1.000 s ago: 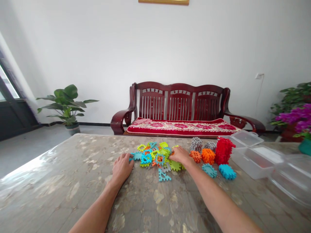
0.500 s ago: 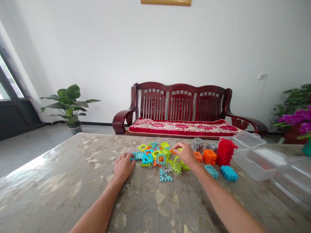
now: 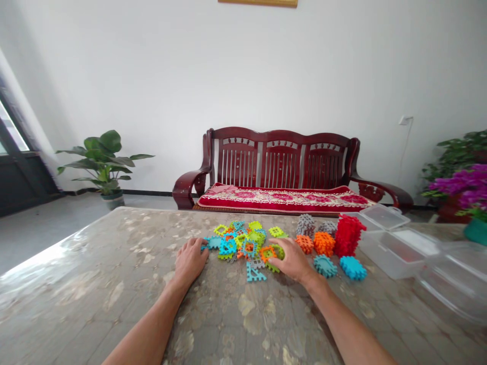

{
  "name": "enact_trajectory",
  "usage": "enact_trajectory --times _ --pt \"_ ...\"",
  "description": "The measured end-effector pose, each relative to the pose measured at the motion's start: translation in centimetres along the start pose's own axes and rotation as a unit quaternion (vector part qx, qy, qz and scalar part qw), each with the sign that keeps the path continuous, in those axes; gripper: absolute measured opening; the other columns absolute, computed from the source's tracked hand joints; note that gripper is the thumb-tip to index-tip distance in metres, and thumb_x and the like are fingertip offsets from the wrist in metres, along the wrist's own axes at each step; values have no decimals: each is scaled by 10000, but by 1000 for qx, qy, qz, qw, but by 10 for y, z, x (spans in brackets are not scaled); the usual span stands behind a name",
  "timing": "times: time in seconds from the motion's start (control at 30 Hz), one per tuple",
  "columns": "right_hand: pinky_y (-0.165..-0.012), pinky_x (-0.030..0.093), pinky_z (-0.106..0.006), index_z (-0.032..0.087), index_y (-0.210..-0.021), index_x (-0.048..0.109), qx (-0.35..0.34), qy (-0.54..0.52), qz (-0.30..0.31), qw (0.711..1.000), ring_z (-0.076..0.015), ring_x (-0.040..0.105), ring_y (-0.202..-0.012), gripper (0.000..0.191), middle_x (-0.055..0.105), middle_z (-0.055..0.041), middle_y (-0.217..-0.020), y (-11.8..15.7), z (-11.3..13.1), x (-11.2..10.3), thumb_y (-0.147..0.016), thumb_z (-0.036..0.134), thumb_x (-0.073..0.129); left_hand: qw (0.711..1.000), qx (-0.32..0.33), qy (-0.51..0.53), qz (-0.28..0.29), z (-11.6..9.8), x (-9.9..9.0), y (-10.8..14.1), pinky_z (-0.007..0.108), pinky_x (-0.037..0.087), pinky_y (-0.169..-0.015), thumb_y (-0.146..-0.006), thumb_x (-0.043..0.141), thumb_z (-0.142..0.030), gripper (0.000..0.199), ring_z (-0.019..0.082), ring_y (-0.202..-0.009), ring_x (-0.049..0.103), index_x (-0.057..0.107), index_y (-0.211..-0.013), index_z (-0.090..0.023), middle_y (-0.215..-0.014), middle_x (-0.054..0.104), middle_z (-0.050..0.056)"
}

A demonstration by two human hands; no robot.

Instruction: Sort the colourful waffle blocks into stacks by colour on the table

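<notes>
A pile of interlocking plastic building tiles in blue, lime green, orange and grey lies in the middle of the table. My left hand (image 3: pixel 191 258) rests flat at the pile's left edge, fingers stretched out, its fingertips by a blue tile (image 3: pixel 213 242). My right hand (image 3: pixel 291 257) is over the right side of the pile, thumb and fingers around the edges of an orange square tile (image 3: pixel 267 253) with an open middle. Lime green tiles (image 3: pixel 277 231) lie just beyond that hand. A blue triangular tile (image 3: pixel 255 272) is at the pile's near edge.
Right of the pile stand a tall red stack (image 3: pixel 348 235), orange stacks (image 3: pixel 324 244), grey stacks (image 3: pixel 305 225) and blue stacks (image 3: pixel 353 267). Clear plastic boxes (image 3: pixel 395 253) stand at the table's right. A wooden bench (image 3: pixel 283 162) is behind the table (image 3: pixel 125 268).
My right hand has moved nearer to me with an orange tile, which now shows its square face. The lime green tiles behind it are uncovered. My left hand stays by the pile.
</notes>
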State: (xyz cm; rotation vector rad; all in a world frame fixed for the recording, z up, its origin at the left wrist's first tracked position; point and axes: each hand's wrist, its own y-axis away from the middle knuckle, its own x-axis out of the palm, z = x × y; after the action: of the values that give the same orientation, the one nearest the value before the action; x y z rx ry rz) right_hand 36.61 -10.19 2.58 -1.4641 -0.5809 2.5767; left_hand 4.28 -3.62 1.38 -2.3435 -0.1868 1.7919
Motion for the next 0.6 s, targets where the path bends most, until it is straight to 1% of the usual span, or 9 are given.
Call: enact_trajectory --times 0.07,0.17,0.27,0.43,0.5,0.6 --pt "-1072 387 -402 197 -1272 636 -6 14 18 1000 -262 548 -1200 577 654 -99 -1269 -1 1 1 -708 291 705 1000 0 1 2 0 0 0 396 429 -997 -880 439 -294 363 265 -1173 587 649 -1172 -245 -1296 618 85" --pt "-1066 388 -393 195 -1294 630 1 32 42 999 -267 539 -1213 598 636 -120 -1276 -4 0 3 -714 317 711 1000 1 3 6 1 1 0 403 428 -999 -882 440 -302 367 274 -1186 579 644 -1180 -239 -1296 615 93" --pt "-1027 411 -383 212 -1260 653 2 42 52 998 -266 557 -1171 558 661 -107 -1213 -6 0 5 -719 332 720 1000 1 1 4 1 1 0 393 429 -998 -881 444 -303 360 269 -1184 582 645 -1173 -241 -1290 619 92" --pt "-960 436 -353 236 -1225 671 10 51 30 998 -239 591 -1067 467 715 -70 -1088 -5 8 2 -760 274 699 1000 4 3 11 2 1 -2 410 422 -1008 -886 428 -298 360 276 -1190 576 642 -1169 -238 -1303 614 93" --pt "-967 431 -361 240 -1211 677 2 58 31 998 -240 588 -1079 428 717 -66 -1108 -3 11 0 -784 267 686 1000 4 5 16 2 0 -2 420 412 -1020 -891 419 -299 366 282 -1203 566 636 -1179 -235 -1316 608 91" --pt "-1019 407 -385 224 -1198 678 -20 53 21 998 -247 570 -1146 392 695 -74 -1202 0 13 -4 -813 298 679 1000 4 0 23 1 -1 -2 420 404 -1027 -894 417 -296 373 284 -1203 565 630 -1192 -232 -1324 607 90"
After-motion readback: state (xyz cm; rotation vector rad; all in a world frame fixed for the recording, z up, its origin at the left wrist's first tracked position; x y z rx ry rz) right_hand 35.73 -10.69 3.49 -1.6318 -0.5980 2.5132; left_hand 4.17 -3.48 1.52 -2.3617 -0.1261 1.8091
